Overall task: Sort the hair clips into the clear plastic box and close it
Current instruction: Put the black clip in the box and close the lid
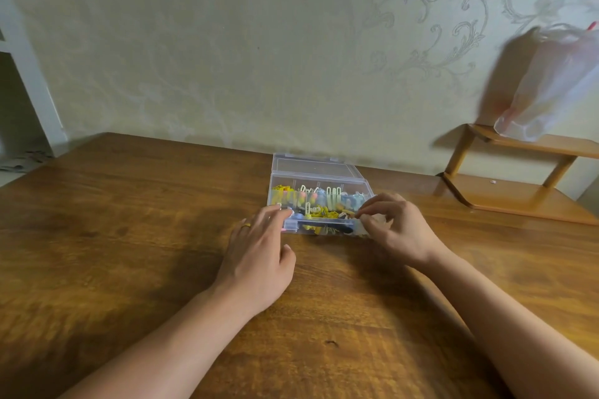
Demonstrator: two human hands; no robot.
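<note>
Clear plastic box lies open on table, hair clips inside. Left hand spread, fingertips touching box's front-left corner. Right hand pinches at its front-right corner; pinched item unclear.

Table: brown wood, visible grain, soft sheen. Box: clear plastic, smooth, glossy, lid same. Clips inside: coloured plastic, mostly yellow, white, blue. Ring on left hand: yellow metal, shiny. Shelf: light wood, smooth. Bag: thin translucent plastic. Wall: embossed wallpaper, matt.
</note>
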